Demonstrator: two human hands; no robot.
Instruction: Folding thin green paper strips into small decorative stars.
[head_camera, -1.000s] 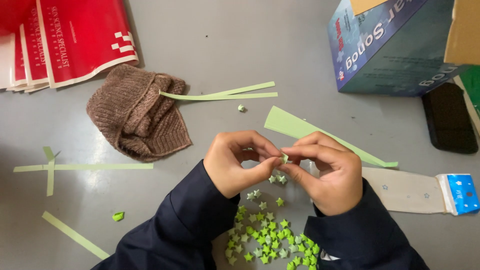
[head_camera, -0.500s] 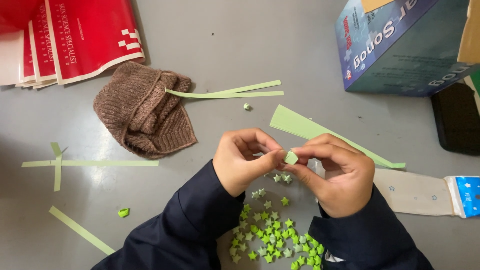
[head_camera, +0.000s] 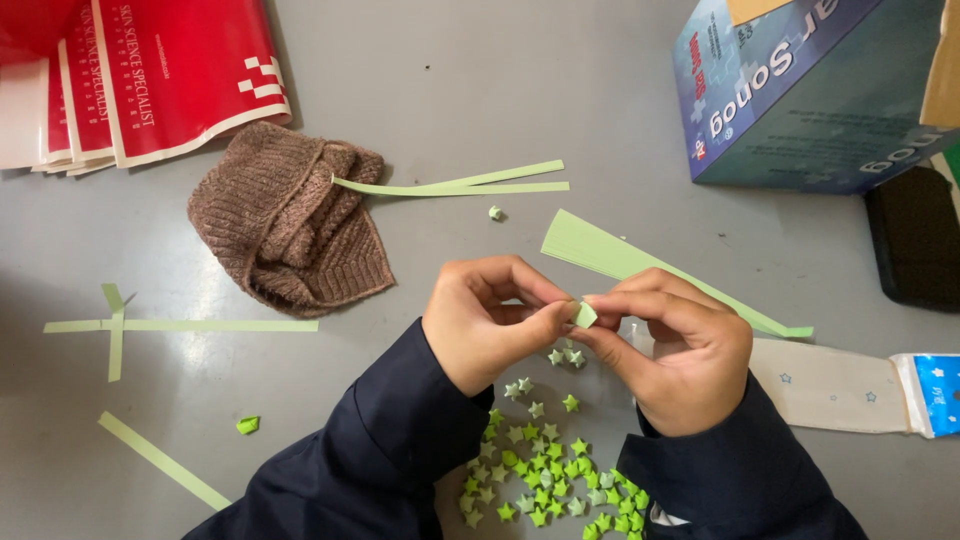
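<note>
Pinched shut between both sets of fingertips is a small folded green paper piece (head_camera: 584, 315): the left hand (head_camera: 487, 325) closes thumb and forefinger on it from nine o'clock, and the right hand (head_camera: 680, 350) closes thumb and forefinger on it from three o'clock. No gap shows between the fingers and the paper on either side. The piece is short and blunt, with a slight tilt, its upper edge leaning toward one o'clock; its long axis is too small to read beyond that. It sits exactly where the two grips meet, raised above the grey table (head_camera: 480, 100).

Just below the grip, toward six o'clock, lies a scatter of little green paper stars (head_camera: 545, 475) between the two dark sleeves. A bundle of green paper strips (head_camera: 600, 250) runs from twelve o'clock of the hands down toward four o'clock, passing behind the right hand. At ten o'clock lies a brown knitted hat (head_camera: 290, 230), with two loose green strips (head_camera: 450, 185) beside it. A blue cardboard box (head_camera: 820, 90) stands at two o'clock, and red booklets (head_camera: 150, 70) lie at eleven o'clock.
</note>
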